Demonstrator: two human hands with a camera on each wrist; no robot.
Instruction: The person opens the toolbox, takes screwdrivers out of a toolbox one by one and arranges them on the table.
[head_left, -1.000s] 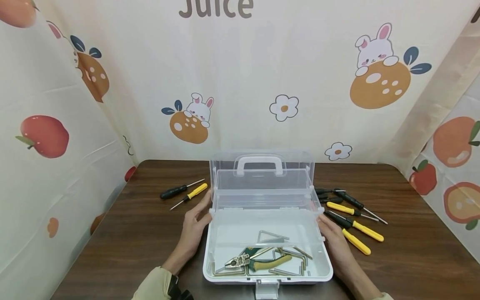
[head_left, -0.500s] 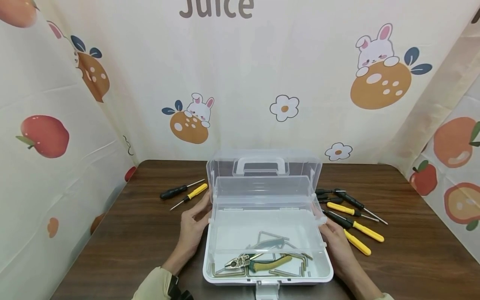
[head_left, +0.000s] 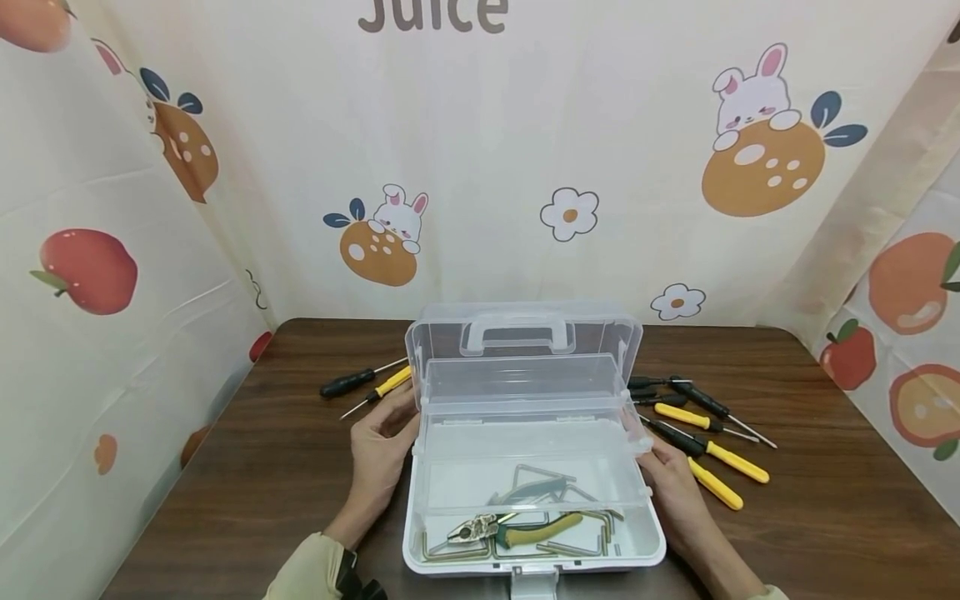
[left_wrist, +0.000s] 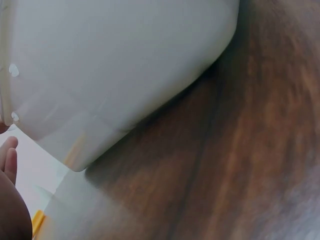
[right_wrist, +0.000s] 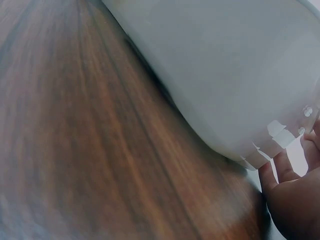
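Note:
A clear-lidded toolbox stands raised open on the table, its translucent inner tray tilted above the white base. Behind the tray rises the lid with its handle. Pliers with green-yellow handles and several hex keys lie in the base. My left hand holds the lid's left side, thumb near the tray edge and fingers reaching back. On the other side my right hand holds the lid's right side; its fingertips show behind the box wall. Both hands' far fingertips are partly hidden in the head view.
Two screwdrivers, one black and one yellow, lie left of the box. Several more, such as a yellow-handled screwdriver, lie close to my right hand. A printed curtain hangs behind the wooden table.
The lid and inner tray have swung forward and down toward me, the tray's front edge now lower over the pliers. My left hand has shifted slightly left; the right has barely moved.

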